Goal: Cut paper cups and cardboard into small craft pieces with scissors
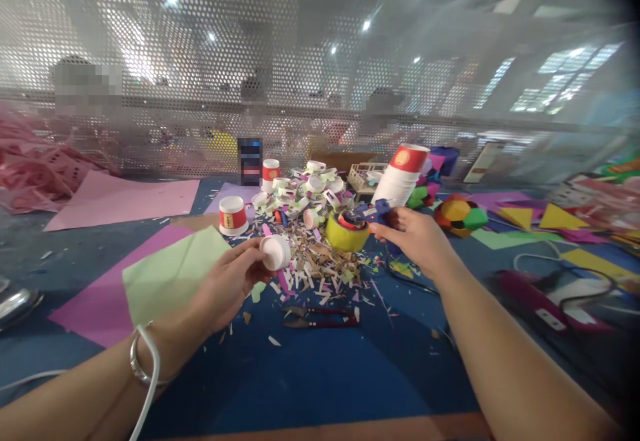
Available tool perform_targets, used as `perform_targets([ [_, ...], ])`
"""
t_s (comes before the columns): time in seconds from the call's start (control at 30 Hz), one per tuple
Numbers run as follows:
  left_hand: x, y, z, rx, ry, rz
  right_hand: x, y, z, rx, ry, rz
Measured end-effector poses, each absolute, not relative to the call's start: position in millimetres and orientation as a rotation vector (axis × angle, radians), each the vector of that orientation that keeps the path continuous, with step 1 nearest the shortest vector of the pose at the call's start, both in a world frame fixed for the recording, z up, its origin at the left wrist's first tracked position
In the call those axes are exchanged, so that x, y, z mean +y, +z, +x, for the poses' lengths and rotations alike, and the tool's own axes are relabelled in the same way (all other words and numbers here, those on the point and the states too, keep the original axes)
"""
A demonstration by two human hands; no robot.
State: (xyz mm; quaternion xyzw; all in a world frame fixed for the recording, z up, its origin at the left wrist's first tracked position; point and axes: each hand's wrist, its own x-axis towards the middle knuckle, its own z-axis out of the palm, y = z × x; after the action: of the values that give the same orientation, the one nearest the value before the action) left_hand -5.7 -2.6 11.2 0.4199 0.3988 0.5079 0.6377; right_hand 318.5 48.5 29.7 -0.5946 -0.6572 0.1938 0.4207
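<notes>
My left hand (pixel 237 274) pinches a small white paper cup piece (pixel 275 252) by its edge, its round face turned toward me. On the right, my right hand (pixel 413 234) is wrapped round a dark blue glue gun (pixel 373 213). The gun's front end is over a yellow bowl-like holder (pixel 345 233) with a red rim. Paper scraps (pixel 320 264) lie heaped between my hands. Behind them is a pile of small white and pale green paper rings (pixel 313 184). A pair of thread snips (pixel 323 318) with dark red handles rests in front of the scraps.
A red and white paper cup (pixel 233 216) stands upside down at left, and a tilted cup stack (pixel 400 174) leans at right. Green paper (pixel 170 274) and pink paper (pixel 125 201) lie left. A power strip (pixel 550 308) with cables is at right. A perforated metal screen (pixel 200 61) borders the back.
</notes>
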Motion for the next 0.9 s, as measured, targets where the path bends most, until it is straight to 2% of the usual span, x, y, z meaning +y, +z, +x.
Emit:
perform_targets([
  [0.1,-1,15,-7,0.941,1.177,0.910,50,28,320,-1.621,0.579,-1.456],
  [0.23,1,25,-9,0.956,1.205,0.830,51,30,326,-1.629,0.489,-1.525],
  [0.37,13,39,-12,0.864,1.239,0.873,45,39,323,-1.589,0.274,-1.604],
  [0.5,33,42,-18,0.933,1.325,0.854,25,51,299,-1.402,-0.193,-1.402],
  [0.6,41,30,-21,0.963,1.365,0.819,10,51,271,-1.476,-0.402,-1.250],
  [0.67,44,17,-22,0.969,1.384,0.814,3,48,250,-1.741,-0.258,-1.198],
  [0.8,47,-3,-25,0.996,1.411,0.821,1,38,209,-2.312,0.271,-1.085],
  [0.9,51,-5,-27,1.004,1.430,0.835,4,27,182,-2.560,0.318,-0.988],
])
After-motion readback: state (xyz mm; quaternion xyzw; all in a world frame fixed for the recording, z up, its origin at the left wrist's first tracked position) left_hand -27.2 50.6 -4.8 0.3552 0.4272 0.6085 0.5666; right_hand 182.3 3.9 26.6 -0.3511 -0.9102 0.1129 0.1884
